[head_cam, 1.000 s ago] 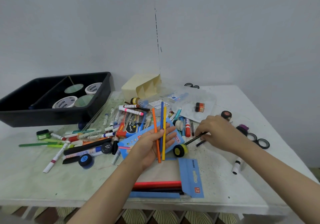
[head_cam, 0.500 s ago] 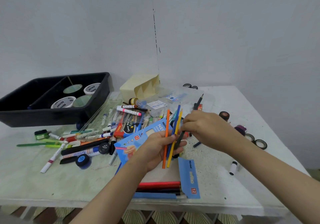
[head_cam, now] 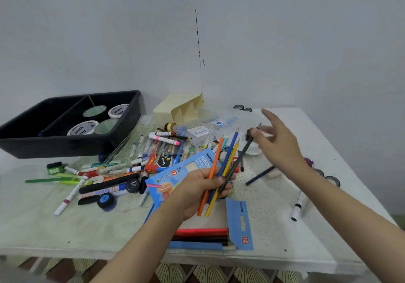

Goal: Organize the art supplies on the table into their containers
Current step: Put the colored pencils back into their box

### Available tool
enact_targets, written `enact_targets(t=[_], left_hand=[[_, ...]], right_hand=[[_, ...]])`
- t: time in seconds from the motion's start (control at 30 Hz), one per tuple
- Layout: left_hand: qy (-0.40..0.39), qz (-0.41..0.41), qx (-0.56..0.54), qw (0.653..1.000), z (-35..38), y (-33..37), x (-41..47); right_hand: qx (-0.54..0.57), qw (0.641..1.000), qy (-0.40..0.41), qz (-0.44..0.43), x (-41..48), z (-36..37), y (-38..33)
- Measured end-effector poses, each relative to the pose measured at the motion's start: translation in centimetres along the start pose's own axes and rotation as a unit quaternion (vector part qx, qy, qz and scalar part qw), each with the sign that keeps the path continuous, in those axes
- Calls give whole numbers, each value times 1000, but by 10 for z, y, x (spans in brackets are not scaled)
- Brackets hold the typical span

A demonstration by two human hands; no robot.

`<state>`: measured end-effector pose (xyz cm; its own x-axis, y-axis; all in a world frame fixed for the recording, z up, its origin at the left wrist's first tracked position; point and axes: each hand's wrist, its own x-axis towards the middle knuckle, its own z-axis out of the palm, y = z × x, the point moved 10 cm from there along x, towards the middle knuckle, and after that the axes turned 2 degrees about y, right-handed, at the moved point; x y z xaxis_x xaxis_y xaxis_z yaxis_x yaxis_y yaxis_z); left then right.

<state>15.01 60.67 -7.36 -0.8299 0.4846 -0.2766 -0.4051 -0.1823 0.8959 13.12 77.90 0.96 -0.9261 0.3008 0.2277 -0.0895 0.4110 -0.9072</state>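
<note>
pencils (head_cam: 215, 159) clasped in left hand (head_cam: 197, 193), right hand (head_cam: 278, 144) released, fingers spread, near table's (head_cam: 328, 133) far edge

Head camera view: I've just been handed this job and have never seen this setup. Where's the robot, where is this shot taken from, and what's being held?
There is no robot here. A person works with bare hands, and the only camera sits on their head, looking forward and down. The left hand grips a bundle of coloured pencils above a blue pencil box. The right hand is open with its fingers spread. It is blurred and close to the tip of the dark pencil in that bundle. On the white table lie loose markers, small paint pots and, at the far left, a black tray holding tape rolls.
</note>
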Motion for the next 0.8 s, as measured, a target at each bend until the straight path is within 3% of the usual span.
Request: enact_targets(t=[0.07, 0.2, 0.43, 0.8], left_hand=[[-7, -5, 2, 1000, 1, -2, -2], [-30, -25, -1, 999, 2, -7, -8], [-59, -40, -1, 997, 5, -13, -15], [-72, -54, 11, 996, 5, -16, -25]], right_hand=[[129, 989, -19, 66, 1, 5, 10], [203, 976, -41, 67, -4, 12, 5], [138, 984, -77, 78, -15, 27, 8], [199, 973, -93, 77, -30, 34, -2]])
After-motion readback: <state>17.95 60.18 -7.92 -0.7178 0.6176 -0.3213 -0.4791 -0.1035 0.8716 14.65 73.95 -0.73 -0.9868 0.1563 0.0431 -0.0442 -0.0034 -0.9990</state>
